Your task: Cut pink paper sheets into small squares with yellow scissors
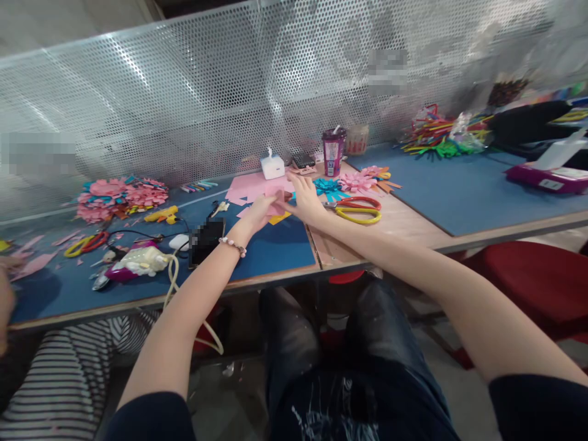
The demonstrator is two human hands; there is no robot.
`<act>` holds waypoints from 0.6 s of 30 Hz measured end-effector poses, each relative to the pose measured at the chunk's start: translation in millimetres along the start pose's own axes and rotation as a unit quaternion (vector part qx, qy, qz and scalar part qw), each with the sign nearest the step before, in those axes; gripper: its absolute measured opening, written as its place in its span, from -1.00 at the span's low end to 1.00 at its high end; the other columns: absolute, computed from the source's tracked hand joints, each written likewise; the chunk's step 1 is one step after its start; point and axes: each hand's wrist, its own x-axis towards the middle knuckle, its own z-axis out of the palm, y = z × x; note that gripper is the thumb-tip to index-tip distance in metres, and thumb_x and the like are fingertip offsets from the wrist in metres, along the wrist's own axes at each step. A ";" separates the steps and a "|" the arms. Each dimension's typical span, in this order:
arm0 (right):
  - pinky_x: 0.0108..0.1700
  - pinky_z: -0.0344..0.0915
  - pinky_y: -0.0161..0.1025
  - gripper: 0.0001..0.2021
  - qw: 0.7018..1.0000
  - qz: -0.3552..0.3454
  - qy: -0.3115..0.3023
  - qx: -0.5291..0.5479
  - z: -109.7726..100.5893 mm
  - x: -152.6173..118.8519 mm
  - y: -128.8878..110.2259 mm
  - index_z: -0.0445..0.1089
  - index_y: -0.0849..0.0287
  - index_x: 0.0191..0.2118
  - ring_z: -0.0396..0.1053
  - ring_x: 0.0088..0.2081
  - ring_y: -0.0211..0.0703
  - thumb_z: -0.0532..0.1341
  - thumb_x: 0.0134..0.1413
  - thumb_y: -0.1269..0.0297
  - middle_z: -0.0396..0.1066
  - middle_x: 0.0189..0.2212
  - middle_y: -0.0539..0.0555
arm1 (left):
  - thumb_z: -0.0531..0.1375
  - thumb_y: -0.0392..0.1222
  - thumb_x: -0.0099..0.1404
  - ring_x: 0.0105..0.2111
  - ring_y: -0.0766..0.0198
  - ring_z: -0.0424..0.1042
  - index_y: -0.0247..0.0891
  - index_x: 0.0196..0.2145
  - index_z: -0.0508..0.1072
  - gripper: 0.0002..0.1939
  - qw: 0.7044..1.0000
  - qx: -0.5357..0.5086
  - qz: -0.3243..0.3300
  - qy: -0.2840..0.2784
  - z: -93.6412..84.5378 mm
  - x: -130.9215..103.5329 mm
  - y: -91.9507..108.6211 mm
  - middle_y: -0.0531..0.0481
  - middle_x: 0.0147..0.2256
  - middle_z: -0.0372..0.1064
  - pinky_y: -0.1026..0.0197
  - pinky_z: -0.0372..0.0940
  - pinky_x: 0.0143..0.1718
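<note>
Out over the table, my left hand [256,215] is closed on a piece of pink paper [274,195]. My right hand [307,201] is beside it, fingers stretched and thumb apart, close to the paper's right edge; whether it touches is hard to tell. Larger pink sheets [248,185] lie flat beneath and behind the hands, and a bit of yellow-orange paper [279,218] shows under them. To the right of my right hand are scissors [358,210] with red and yellow handles. Behind those sit a blue paper flower [329,188] and a pink paper flower [357,181].
A white tissue box [272,166] and a purple cup [333,152] stand at the back. Left lie a phone [206,242], a yellow glue gun [162,214], other scissors [86,244] and a paper flower pile [120,199]. A co-worker's hand [10,263] is far left.
</note>
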 end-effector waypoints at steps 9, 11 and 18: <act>-0.39 0.21 -0.29 -0.57 0.976 0.108 -0.050 0.180 7.3 -2.1 9.4 0.36 0.22 -0.48 0.28 -0.48 -0.24 0.20 -0.01 -0.13 0.39 -0.54 0.02 | 0.23 -0.13 0.25 -0.26 0.21 0.51 -0.33 -0.17 0.49 -0.75 1.000 -0.015 -0.002 0.000 6.5 -6.0 3.6 -0.16 -0.18 0.50 0.06 0.42 -0.14; -0.41 0.17 -0.30 -0.56 0.970 0.124 -0.049 0.203 6.4 -1.6 9.2 0.37 0.22 -0.51 0.25 -0.49 -0.26 0.18 -0.01 -0.13 0.36 -0.57 0.00 | 0.24 -0.14 0.25 -0.20 0.19 0.50 -0.30 -0.14 0.47 -0.75 1.000 -0.020 -0.004 -0.002 7.0 -8.4 5.2 -0.15 -0.12 0.48 0.02 0.43 -0.13; -0.48 0.08 -0.29 -0.57 0.952 0.177 -0.041 0.245 -0.2 4.0 15.4 0.35 0.21 -0.60 0.18 -0.55 -0.26 0.20 -0.08 -0.10 0.25 -0.67 -0.04 | 0.14 -0.21 0.30 -0.08 0.11 0.45 -0.34 -0.14 0.45 -0.78 0.999 -0.042 -0.016 -0.017 2.6 -6.1 9.5 -0.21 -0.09 0.46 -0.07 0.42 -0.07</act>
